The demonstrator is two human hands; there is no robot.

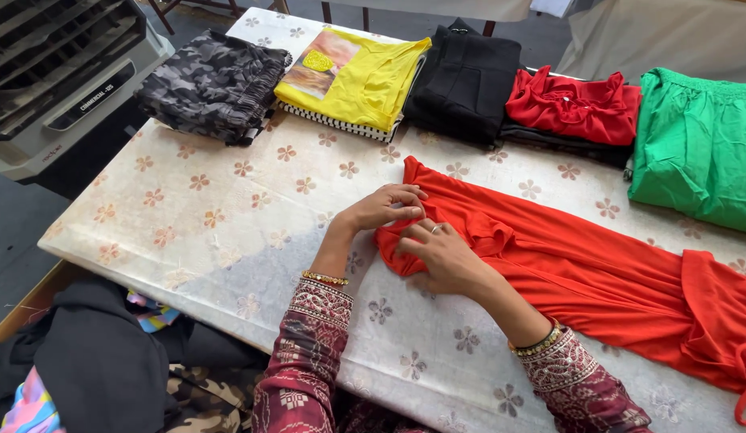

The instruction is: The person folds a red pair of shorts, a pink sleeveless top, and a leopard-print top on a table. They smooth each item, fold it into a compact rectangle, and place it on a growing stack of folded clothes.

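Near the centre of the frame, the left hand (382,207) pinches a small fold of the orange-red garment (581,273) between thumb and curled fingers, at the cloth's left end. Just below it, the right hand (442,255) lies with fingers spread and pressed flat on the same end, pinning it to the worktop (228,232); a ring shows on one finger. Both wrists wear bead bangles and patterned maroon sleeves.

The garment stretches from centre frame down to the lower right, lying mostly flat on the floral-covered worktop. It looks like a thin, soft knit: light, limp and apt to slide and wrinkle, so it is probably best taken by a hem or edge, with the other palm holding it steady.

Along the upper edge sit folded piles: a camouflage garment (216,84) at upper left, a yellow top (365,80), a black one (465,80), a red one (573,104) and a green one (697,144) at upper right.

The garment's far end runs out of frame at the right, so its full shape cannot be told. A grey machine (60,80) at upper left and dark clothes (100,369) at lower left are cut off.
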